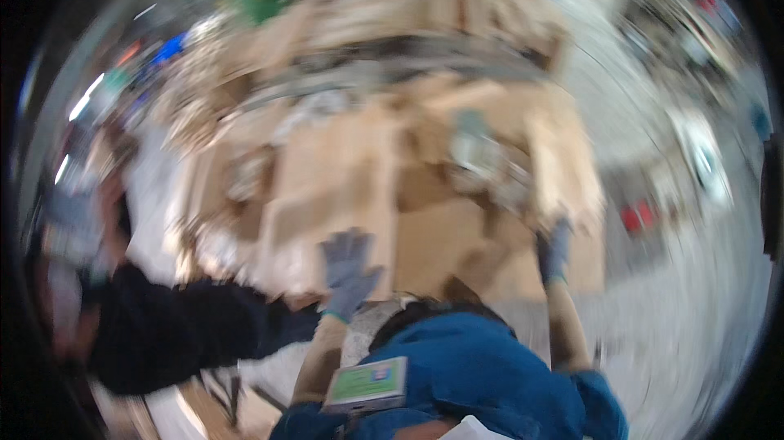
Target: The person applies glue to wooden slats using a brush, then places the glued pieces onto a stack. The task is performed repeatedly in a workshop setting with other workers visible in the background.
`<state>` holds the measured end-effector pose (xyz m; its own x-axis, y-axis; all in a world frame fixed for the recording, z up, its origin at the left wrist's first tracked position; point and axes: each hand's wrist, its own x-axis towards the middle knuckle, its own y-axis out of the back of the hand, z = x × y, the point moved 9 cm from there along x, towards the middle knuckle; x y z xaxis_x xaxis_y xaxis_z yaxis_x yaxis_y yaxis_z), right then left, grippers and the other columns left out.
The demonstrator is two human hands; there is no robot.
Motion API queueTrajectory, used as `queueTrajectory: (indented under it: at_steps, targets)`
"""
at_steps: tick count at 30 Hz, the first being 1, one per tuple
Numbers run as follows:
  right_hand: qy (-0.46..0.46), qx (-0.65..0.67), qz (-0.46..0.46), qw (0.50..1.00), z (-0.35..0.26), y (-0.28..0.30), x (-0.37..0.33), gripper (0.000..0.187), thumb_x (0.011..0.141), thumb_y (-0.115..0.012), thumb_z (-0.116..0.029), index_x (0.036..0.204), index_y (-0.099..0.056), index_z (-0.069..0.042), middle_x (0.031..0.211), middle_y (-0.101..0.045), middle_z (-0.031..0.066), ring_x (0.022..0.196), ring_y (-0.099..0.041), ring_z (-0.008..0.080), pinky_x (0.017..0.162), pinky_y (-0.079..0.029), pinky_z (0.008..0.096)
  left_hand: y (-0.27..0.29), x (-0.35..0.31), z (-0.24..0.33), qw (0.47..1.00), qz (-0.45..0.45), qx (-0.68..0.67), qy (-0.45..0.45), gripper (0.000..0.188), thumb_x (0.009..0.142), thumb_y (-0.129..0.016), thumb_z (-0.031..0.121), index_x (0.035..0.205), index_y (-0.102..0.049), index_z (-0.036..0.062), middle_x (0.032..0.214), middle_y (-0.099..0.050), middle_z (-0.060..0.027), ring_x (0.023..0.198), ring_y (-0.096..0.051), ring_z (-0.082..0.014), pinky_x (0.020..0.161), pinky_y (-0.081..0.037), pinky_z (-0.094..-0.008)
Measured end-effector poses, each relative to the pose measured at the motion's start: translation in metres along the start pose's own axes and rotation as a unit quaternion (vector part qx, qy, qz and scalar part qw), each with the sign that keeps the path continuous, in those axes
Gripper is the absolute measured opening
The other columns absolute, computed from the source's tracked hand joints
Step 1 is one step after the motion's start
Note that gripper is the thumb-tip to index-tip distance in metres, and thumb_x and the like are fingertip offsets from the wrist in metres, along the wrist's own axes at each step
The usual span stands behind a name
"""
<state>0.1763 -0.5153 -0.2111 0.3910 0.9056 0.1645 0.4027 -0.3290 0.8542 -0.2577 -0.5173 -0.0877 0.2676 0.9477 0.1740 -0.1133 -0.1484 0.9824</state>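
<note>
My left hand [349,270], in a grey glove with a green cuff, has its fingers spread flat over the near end of a long light-brown cardboard flap [335,170]. My right hand [554,252], in a similar glove, is at the near end of a narrower flap [562,154] on the right. Its thumb and fingers look apart, though motion blurs them, and contact with the flap is unclear. Between the two flaps is an opened cardboard box [457,227]. Some clear, plastic-like stuff [478,154] lies inside it; its kind is too smeared to tell.
On the left another person in dark clothes [188,326] reaches close to my left arm. Beyond the box are more brown cardboard pieces [384,19] and a dark grey strip [408,60]. A red object [639,216] sits on the grey floor [686,309] at the right.
</note>
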Motion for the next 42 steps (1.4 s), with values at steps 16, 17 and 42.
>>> queueTrajectory:
  at_steps: [16, 17, 42]
  targets:
    - [0.077, -0.048, 0.016, 0.996, -0.087, -0.076, 0.083, 0.061, 0.084, -0.053, -0.027, 0.133, -0.032, 0.004, 0.132, -0.039, 0.0217, 0.111, -0.048, 0.0315, 0.094, -0.039, 0.0371, 0.027, -0.009, -0.004, 0.991, 0.123, -0.052, 0.006, 0.065, 0.058, -0.067, 0.038, 0.114, -0.049, 0.012, 0.124, -0.041, -0.0113, 0.116, -0.035, -0.034, 0.097, -0.023, -0.0554]
    - [0.075, -0.052, 0.015, 0.996, -0.087, -0.075, 0.081, 0.062, 0.083, -0.053, -0.026, 0.133, -0.032, 0.004, 0.132, -0.04, 0.0217, 0.111, -0.049, 0.0314, 0.094, -0.039, 0.037, 0.025, -0.009, -0.004, 0.993, 0.111, -0.046, 0.011, 0.063, 0.059, -0.066, 0.038, 0.114, -0.049, 0.0121, 0.124, -0.041, -0.0123, 0.116, -0.035, -0.0349, 0.097, -0.022, -0.0562]
    - [-0.011, -0.13, 0.016, 0.991, -0.081, -0.006, 0.049, 0.064, 0.073, -0.062, -0.018, 0.127, -0.039, 0.006, 0.121, -0.048, 0.0227, 0.107, -0.051, 0.0303, 0.092, -0.04, 0.0344, 0.029, -0.014, -0.029, 0.987, 0.071, -0.141, 0.019, 0.062, 0.06, -0.066, 0.033, 0.115, -0.049, 0.0107, 0.122, -0.039, -0.0127, 0.118, -0.031, -0.0358, 0.097, -0.021, -0.0586]
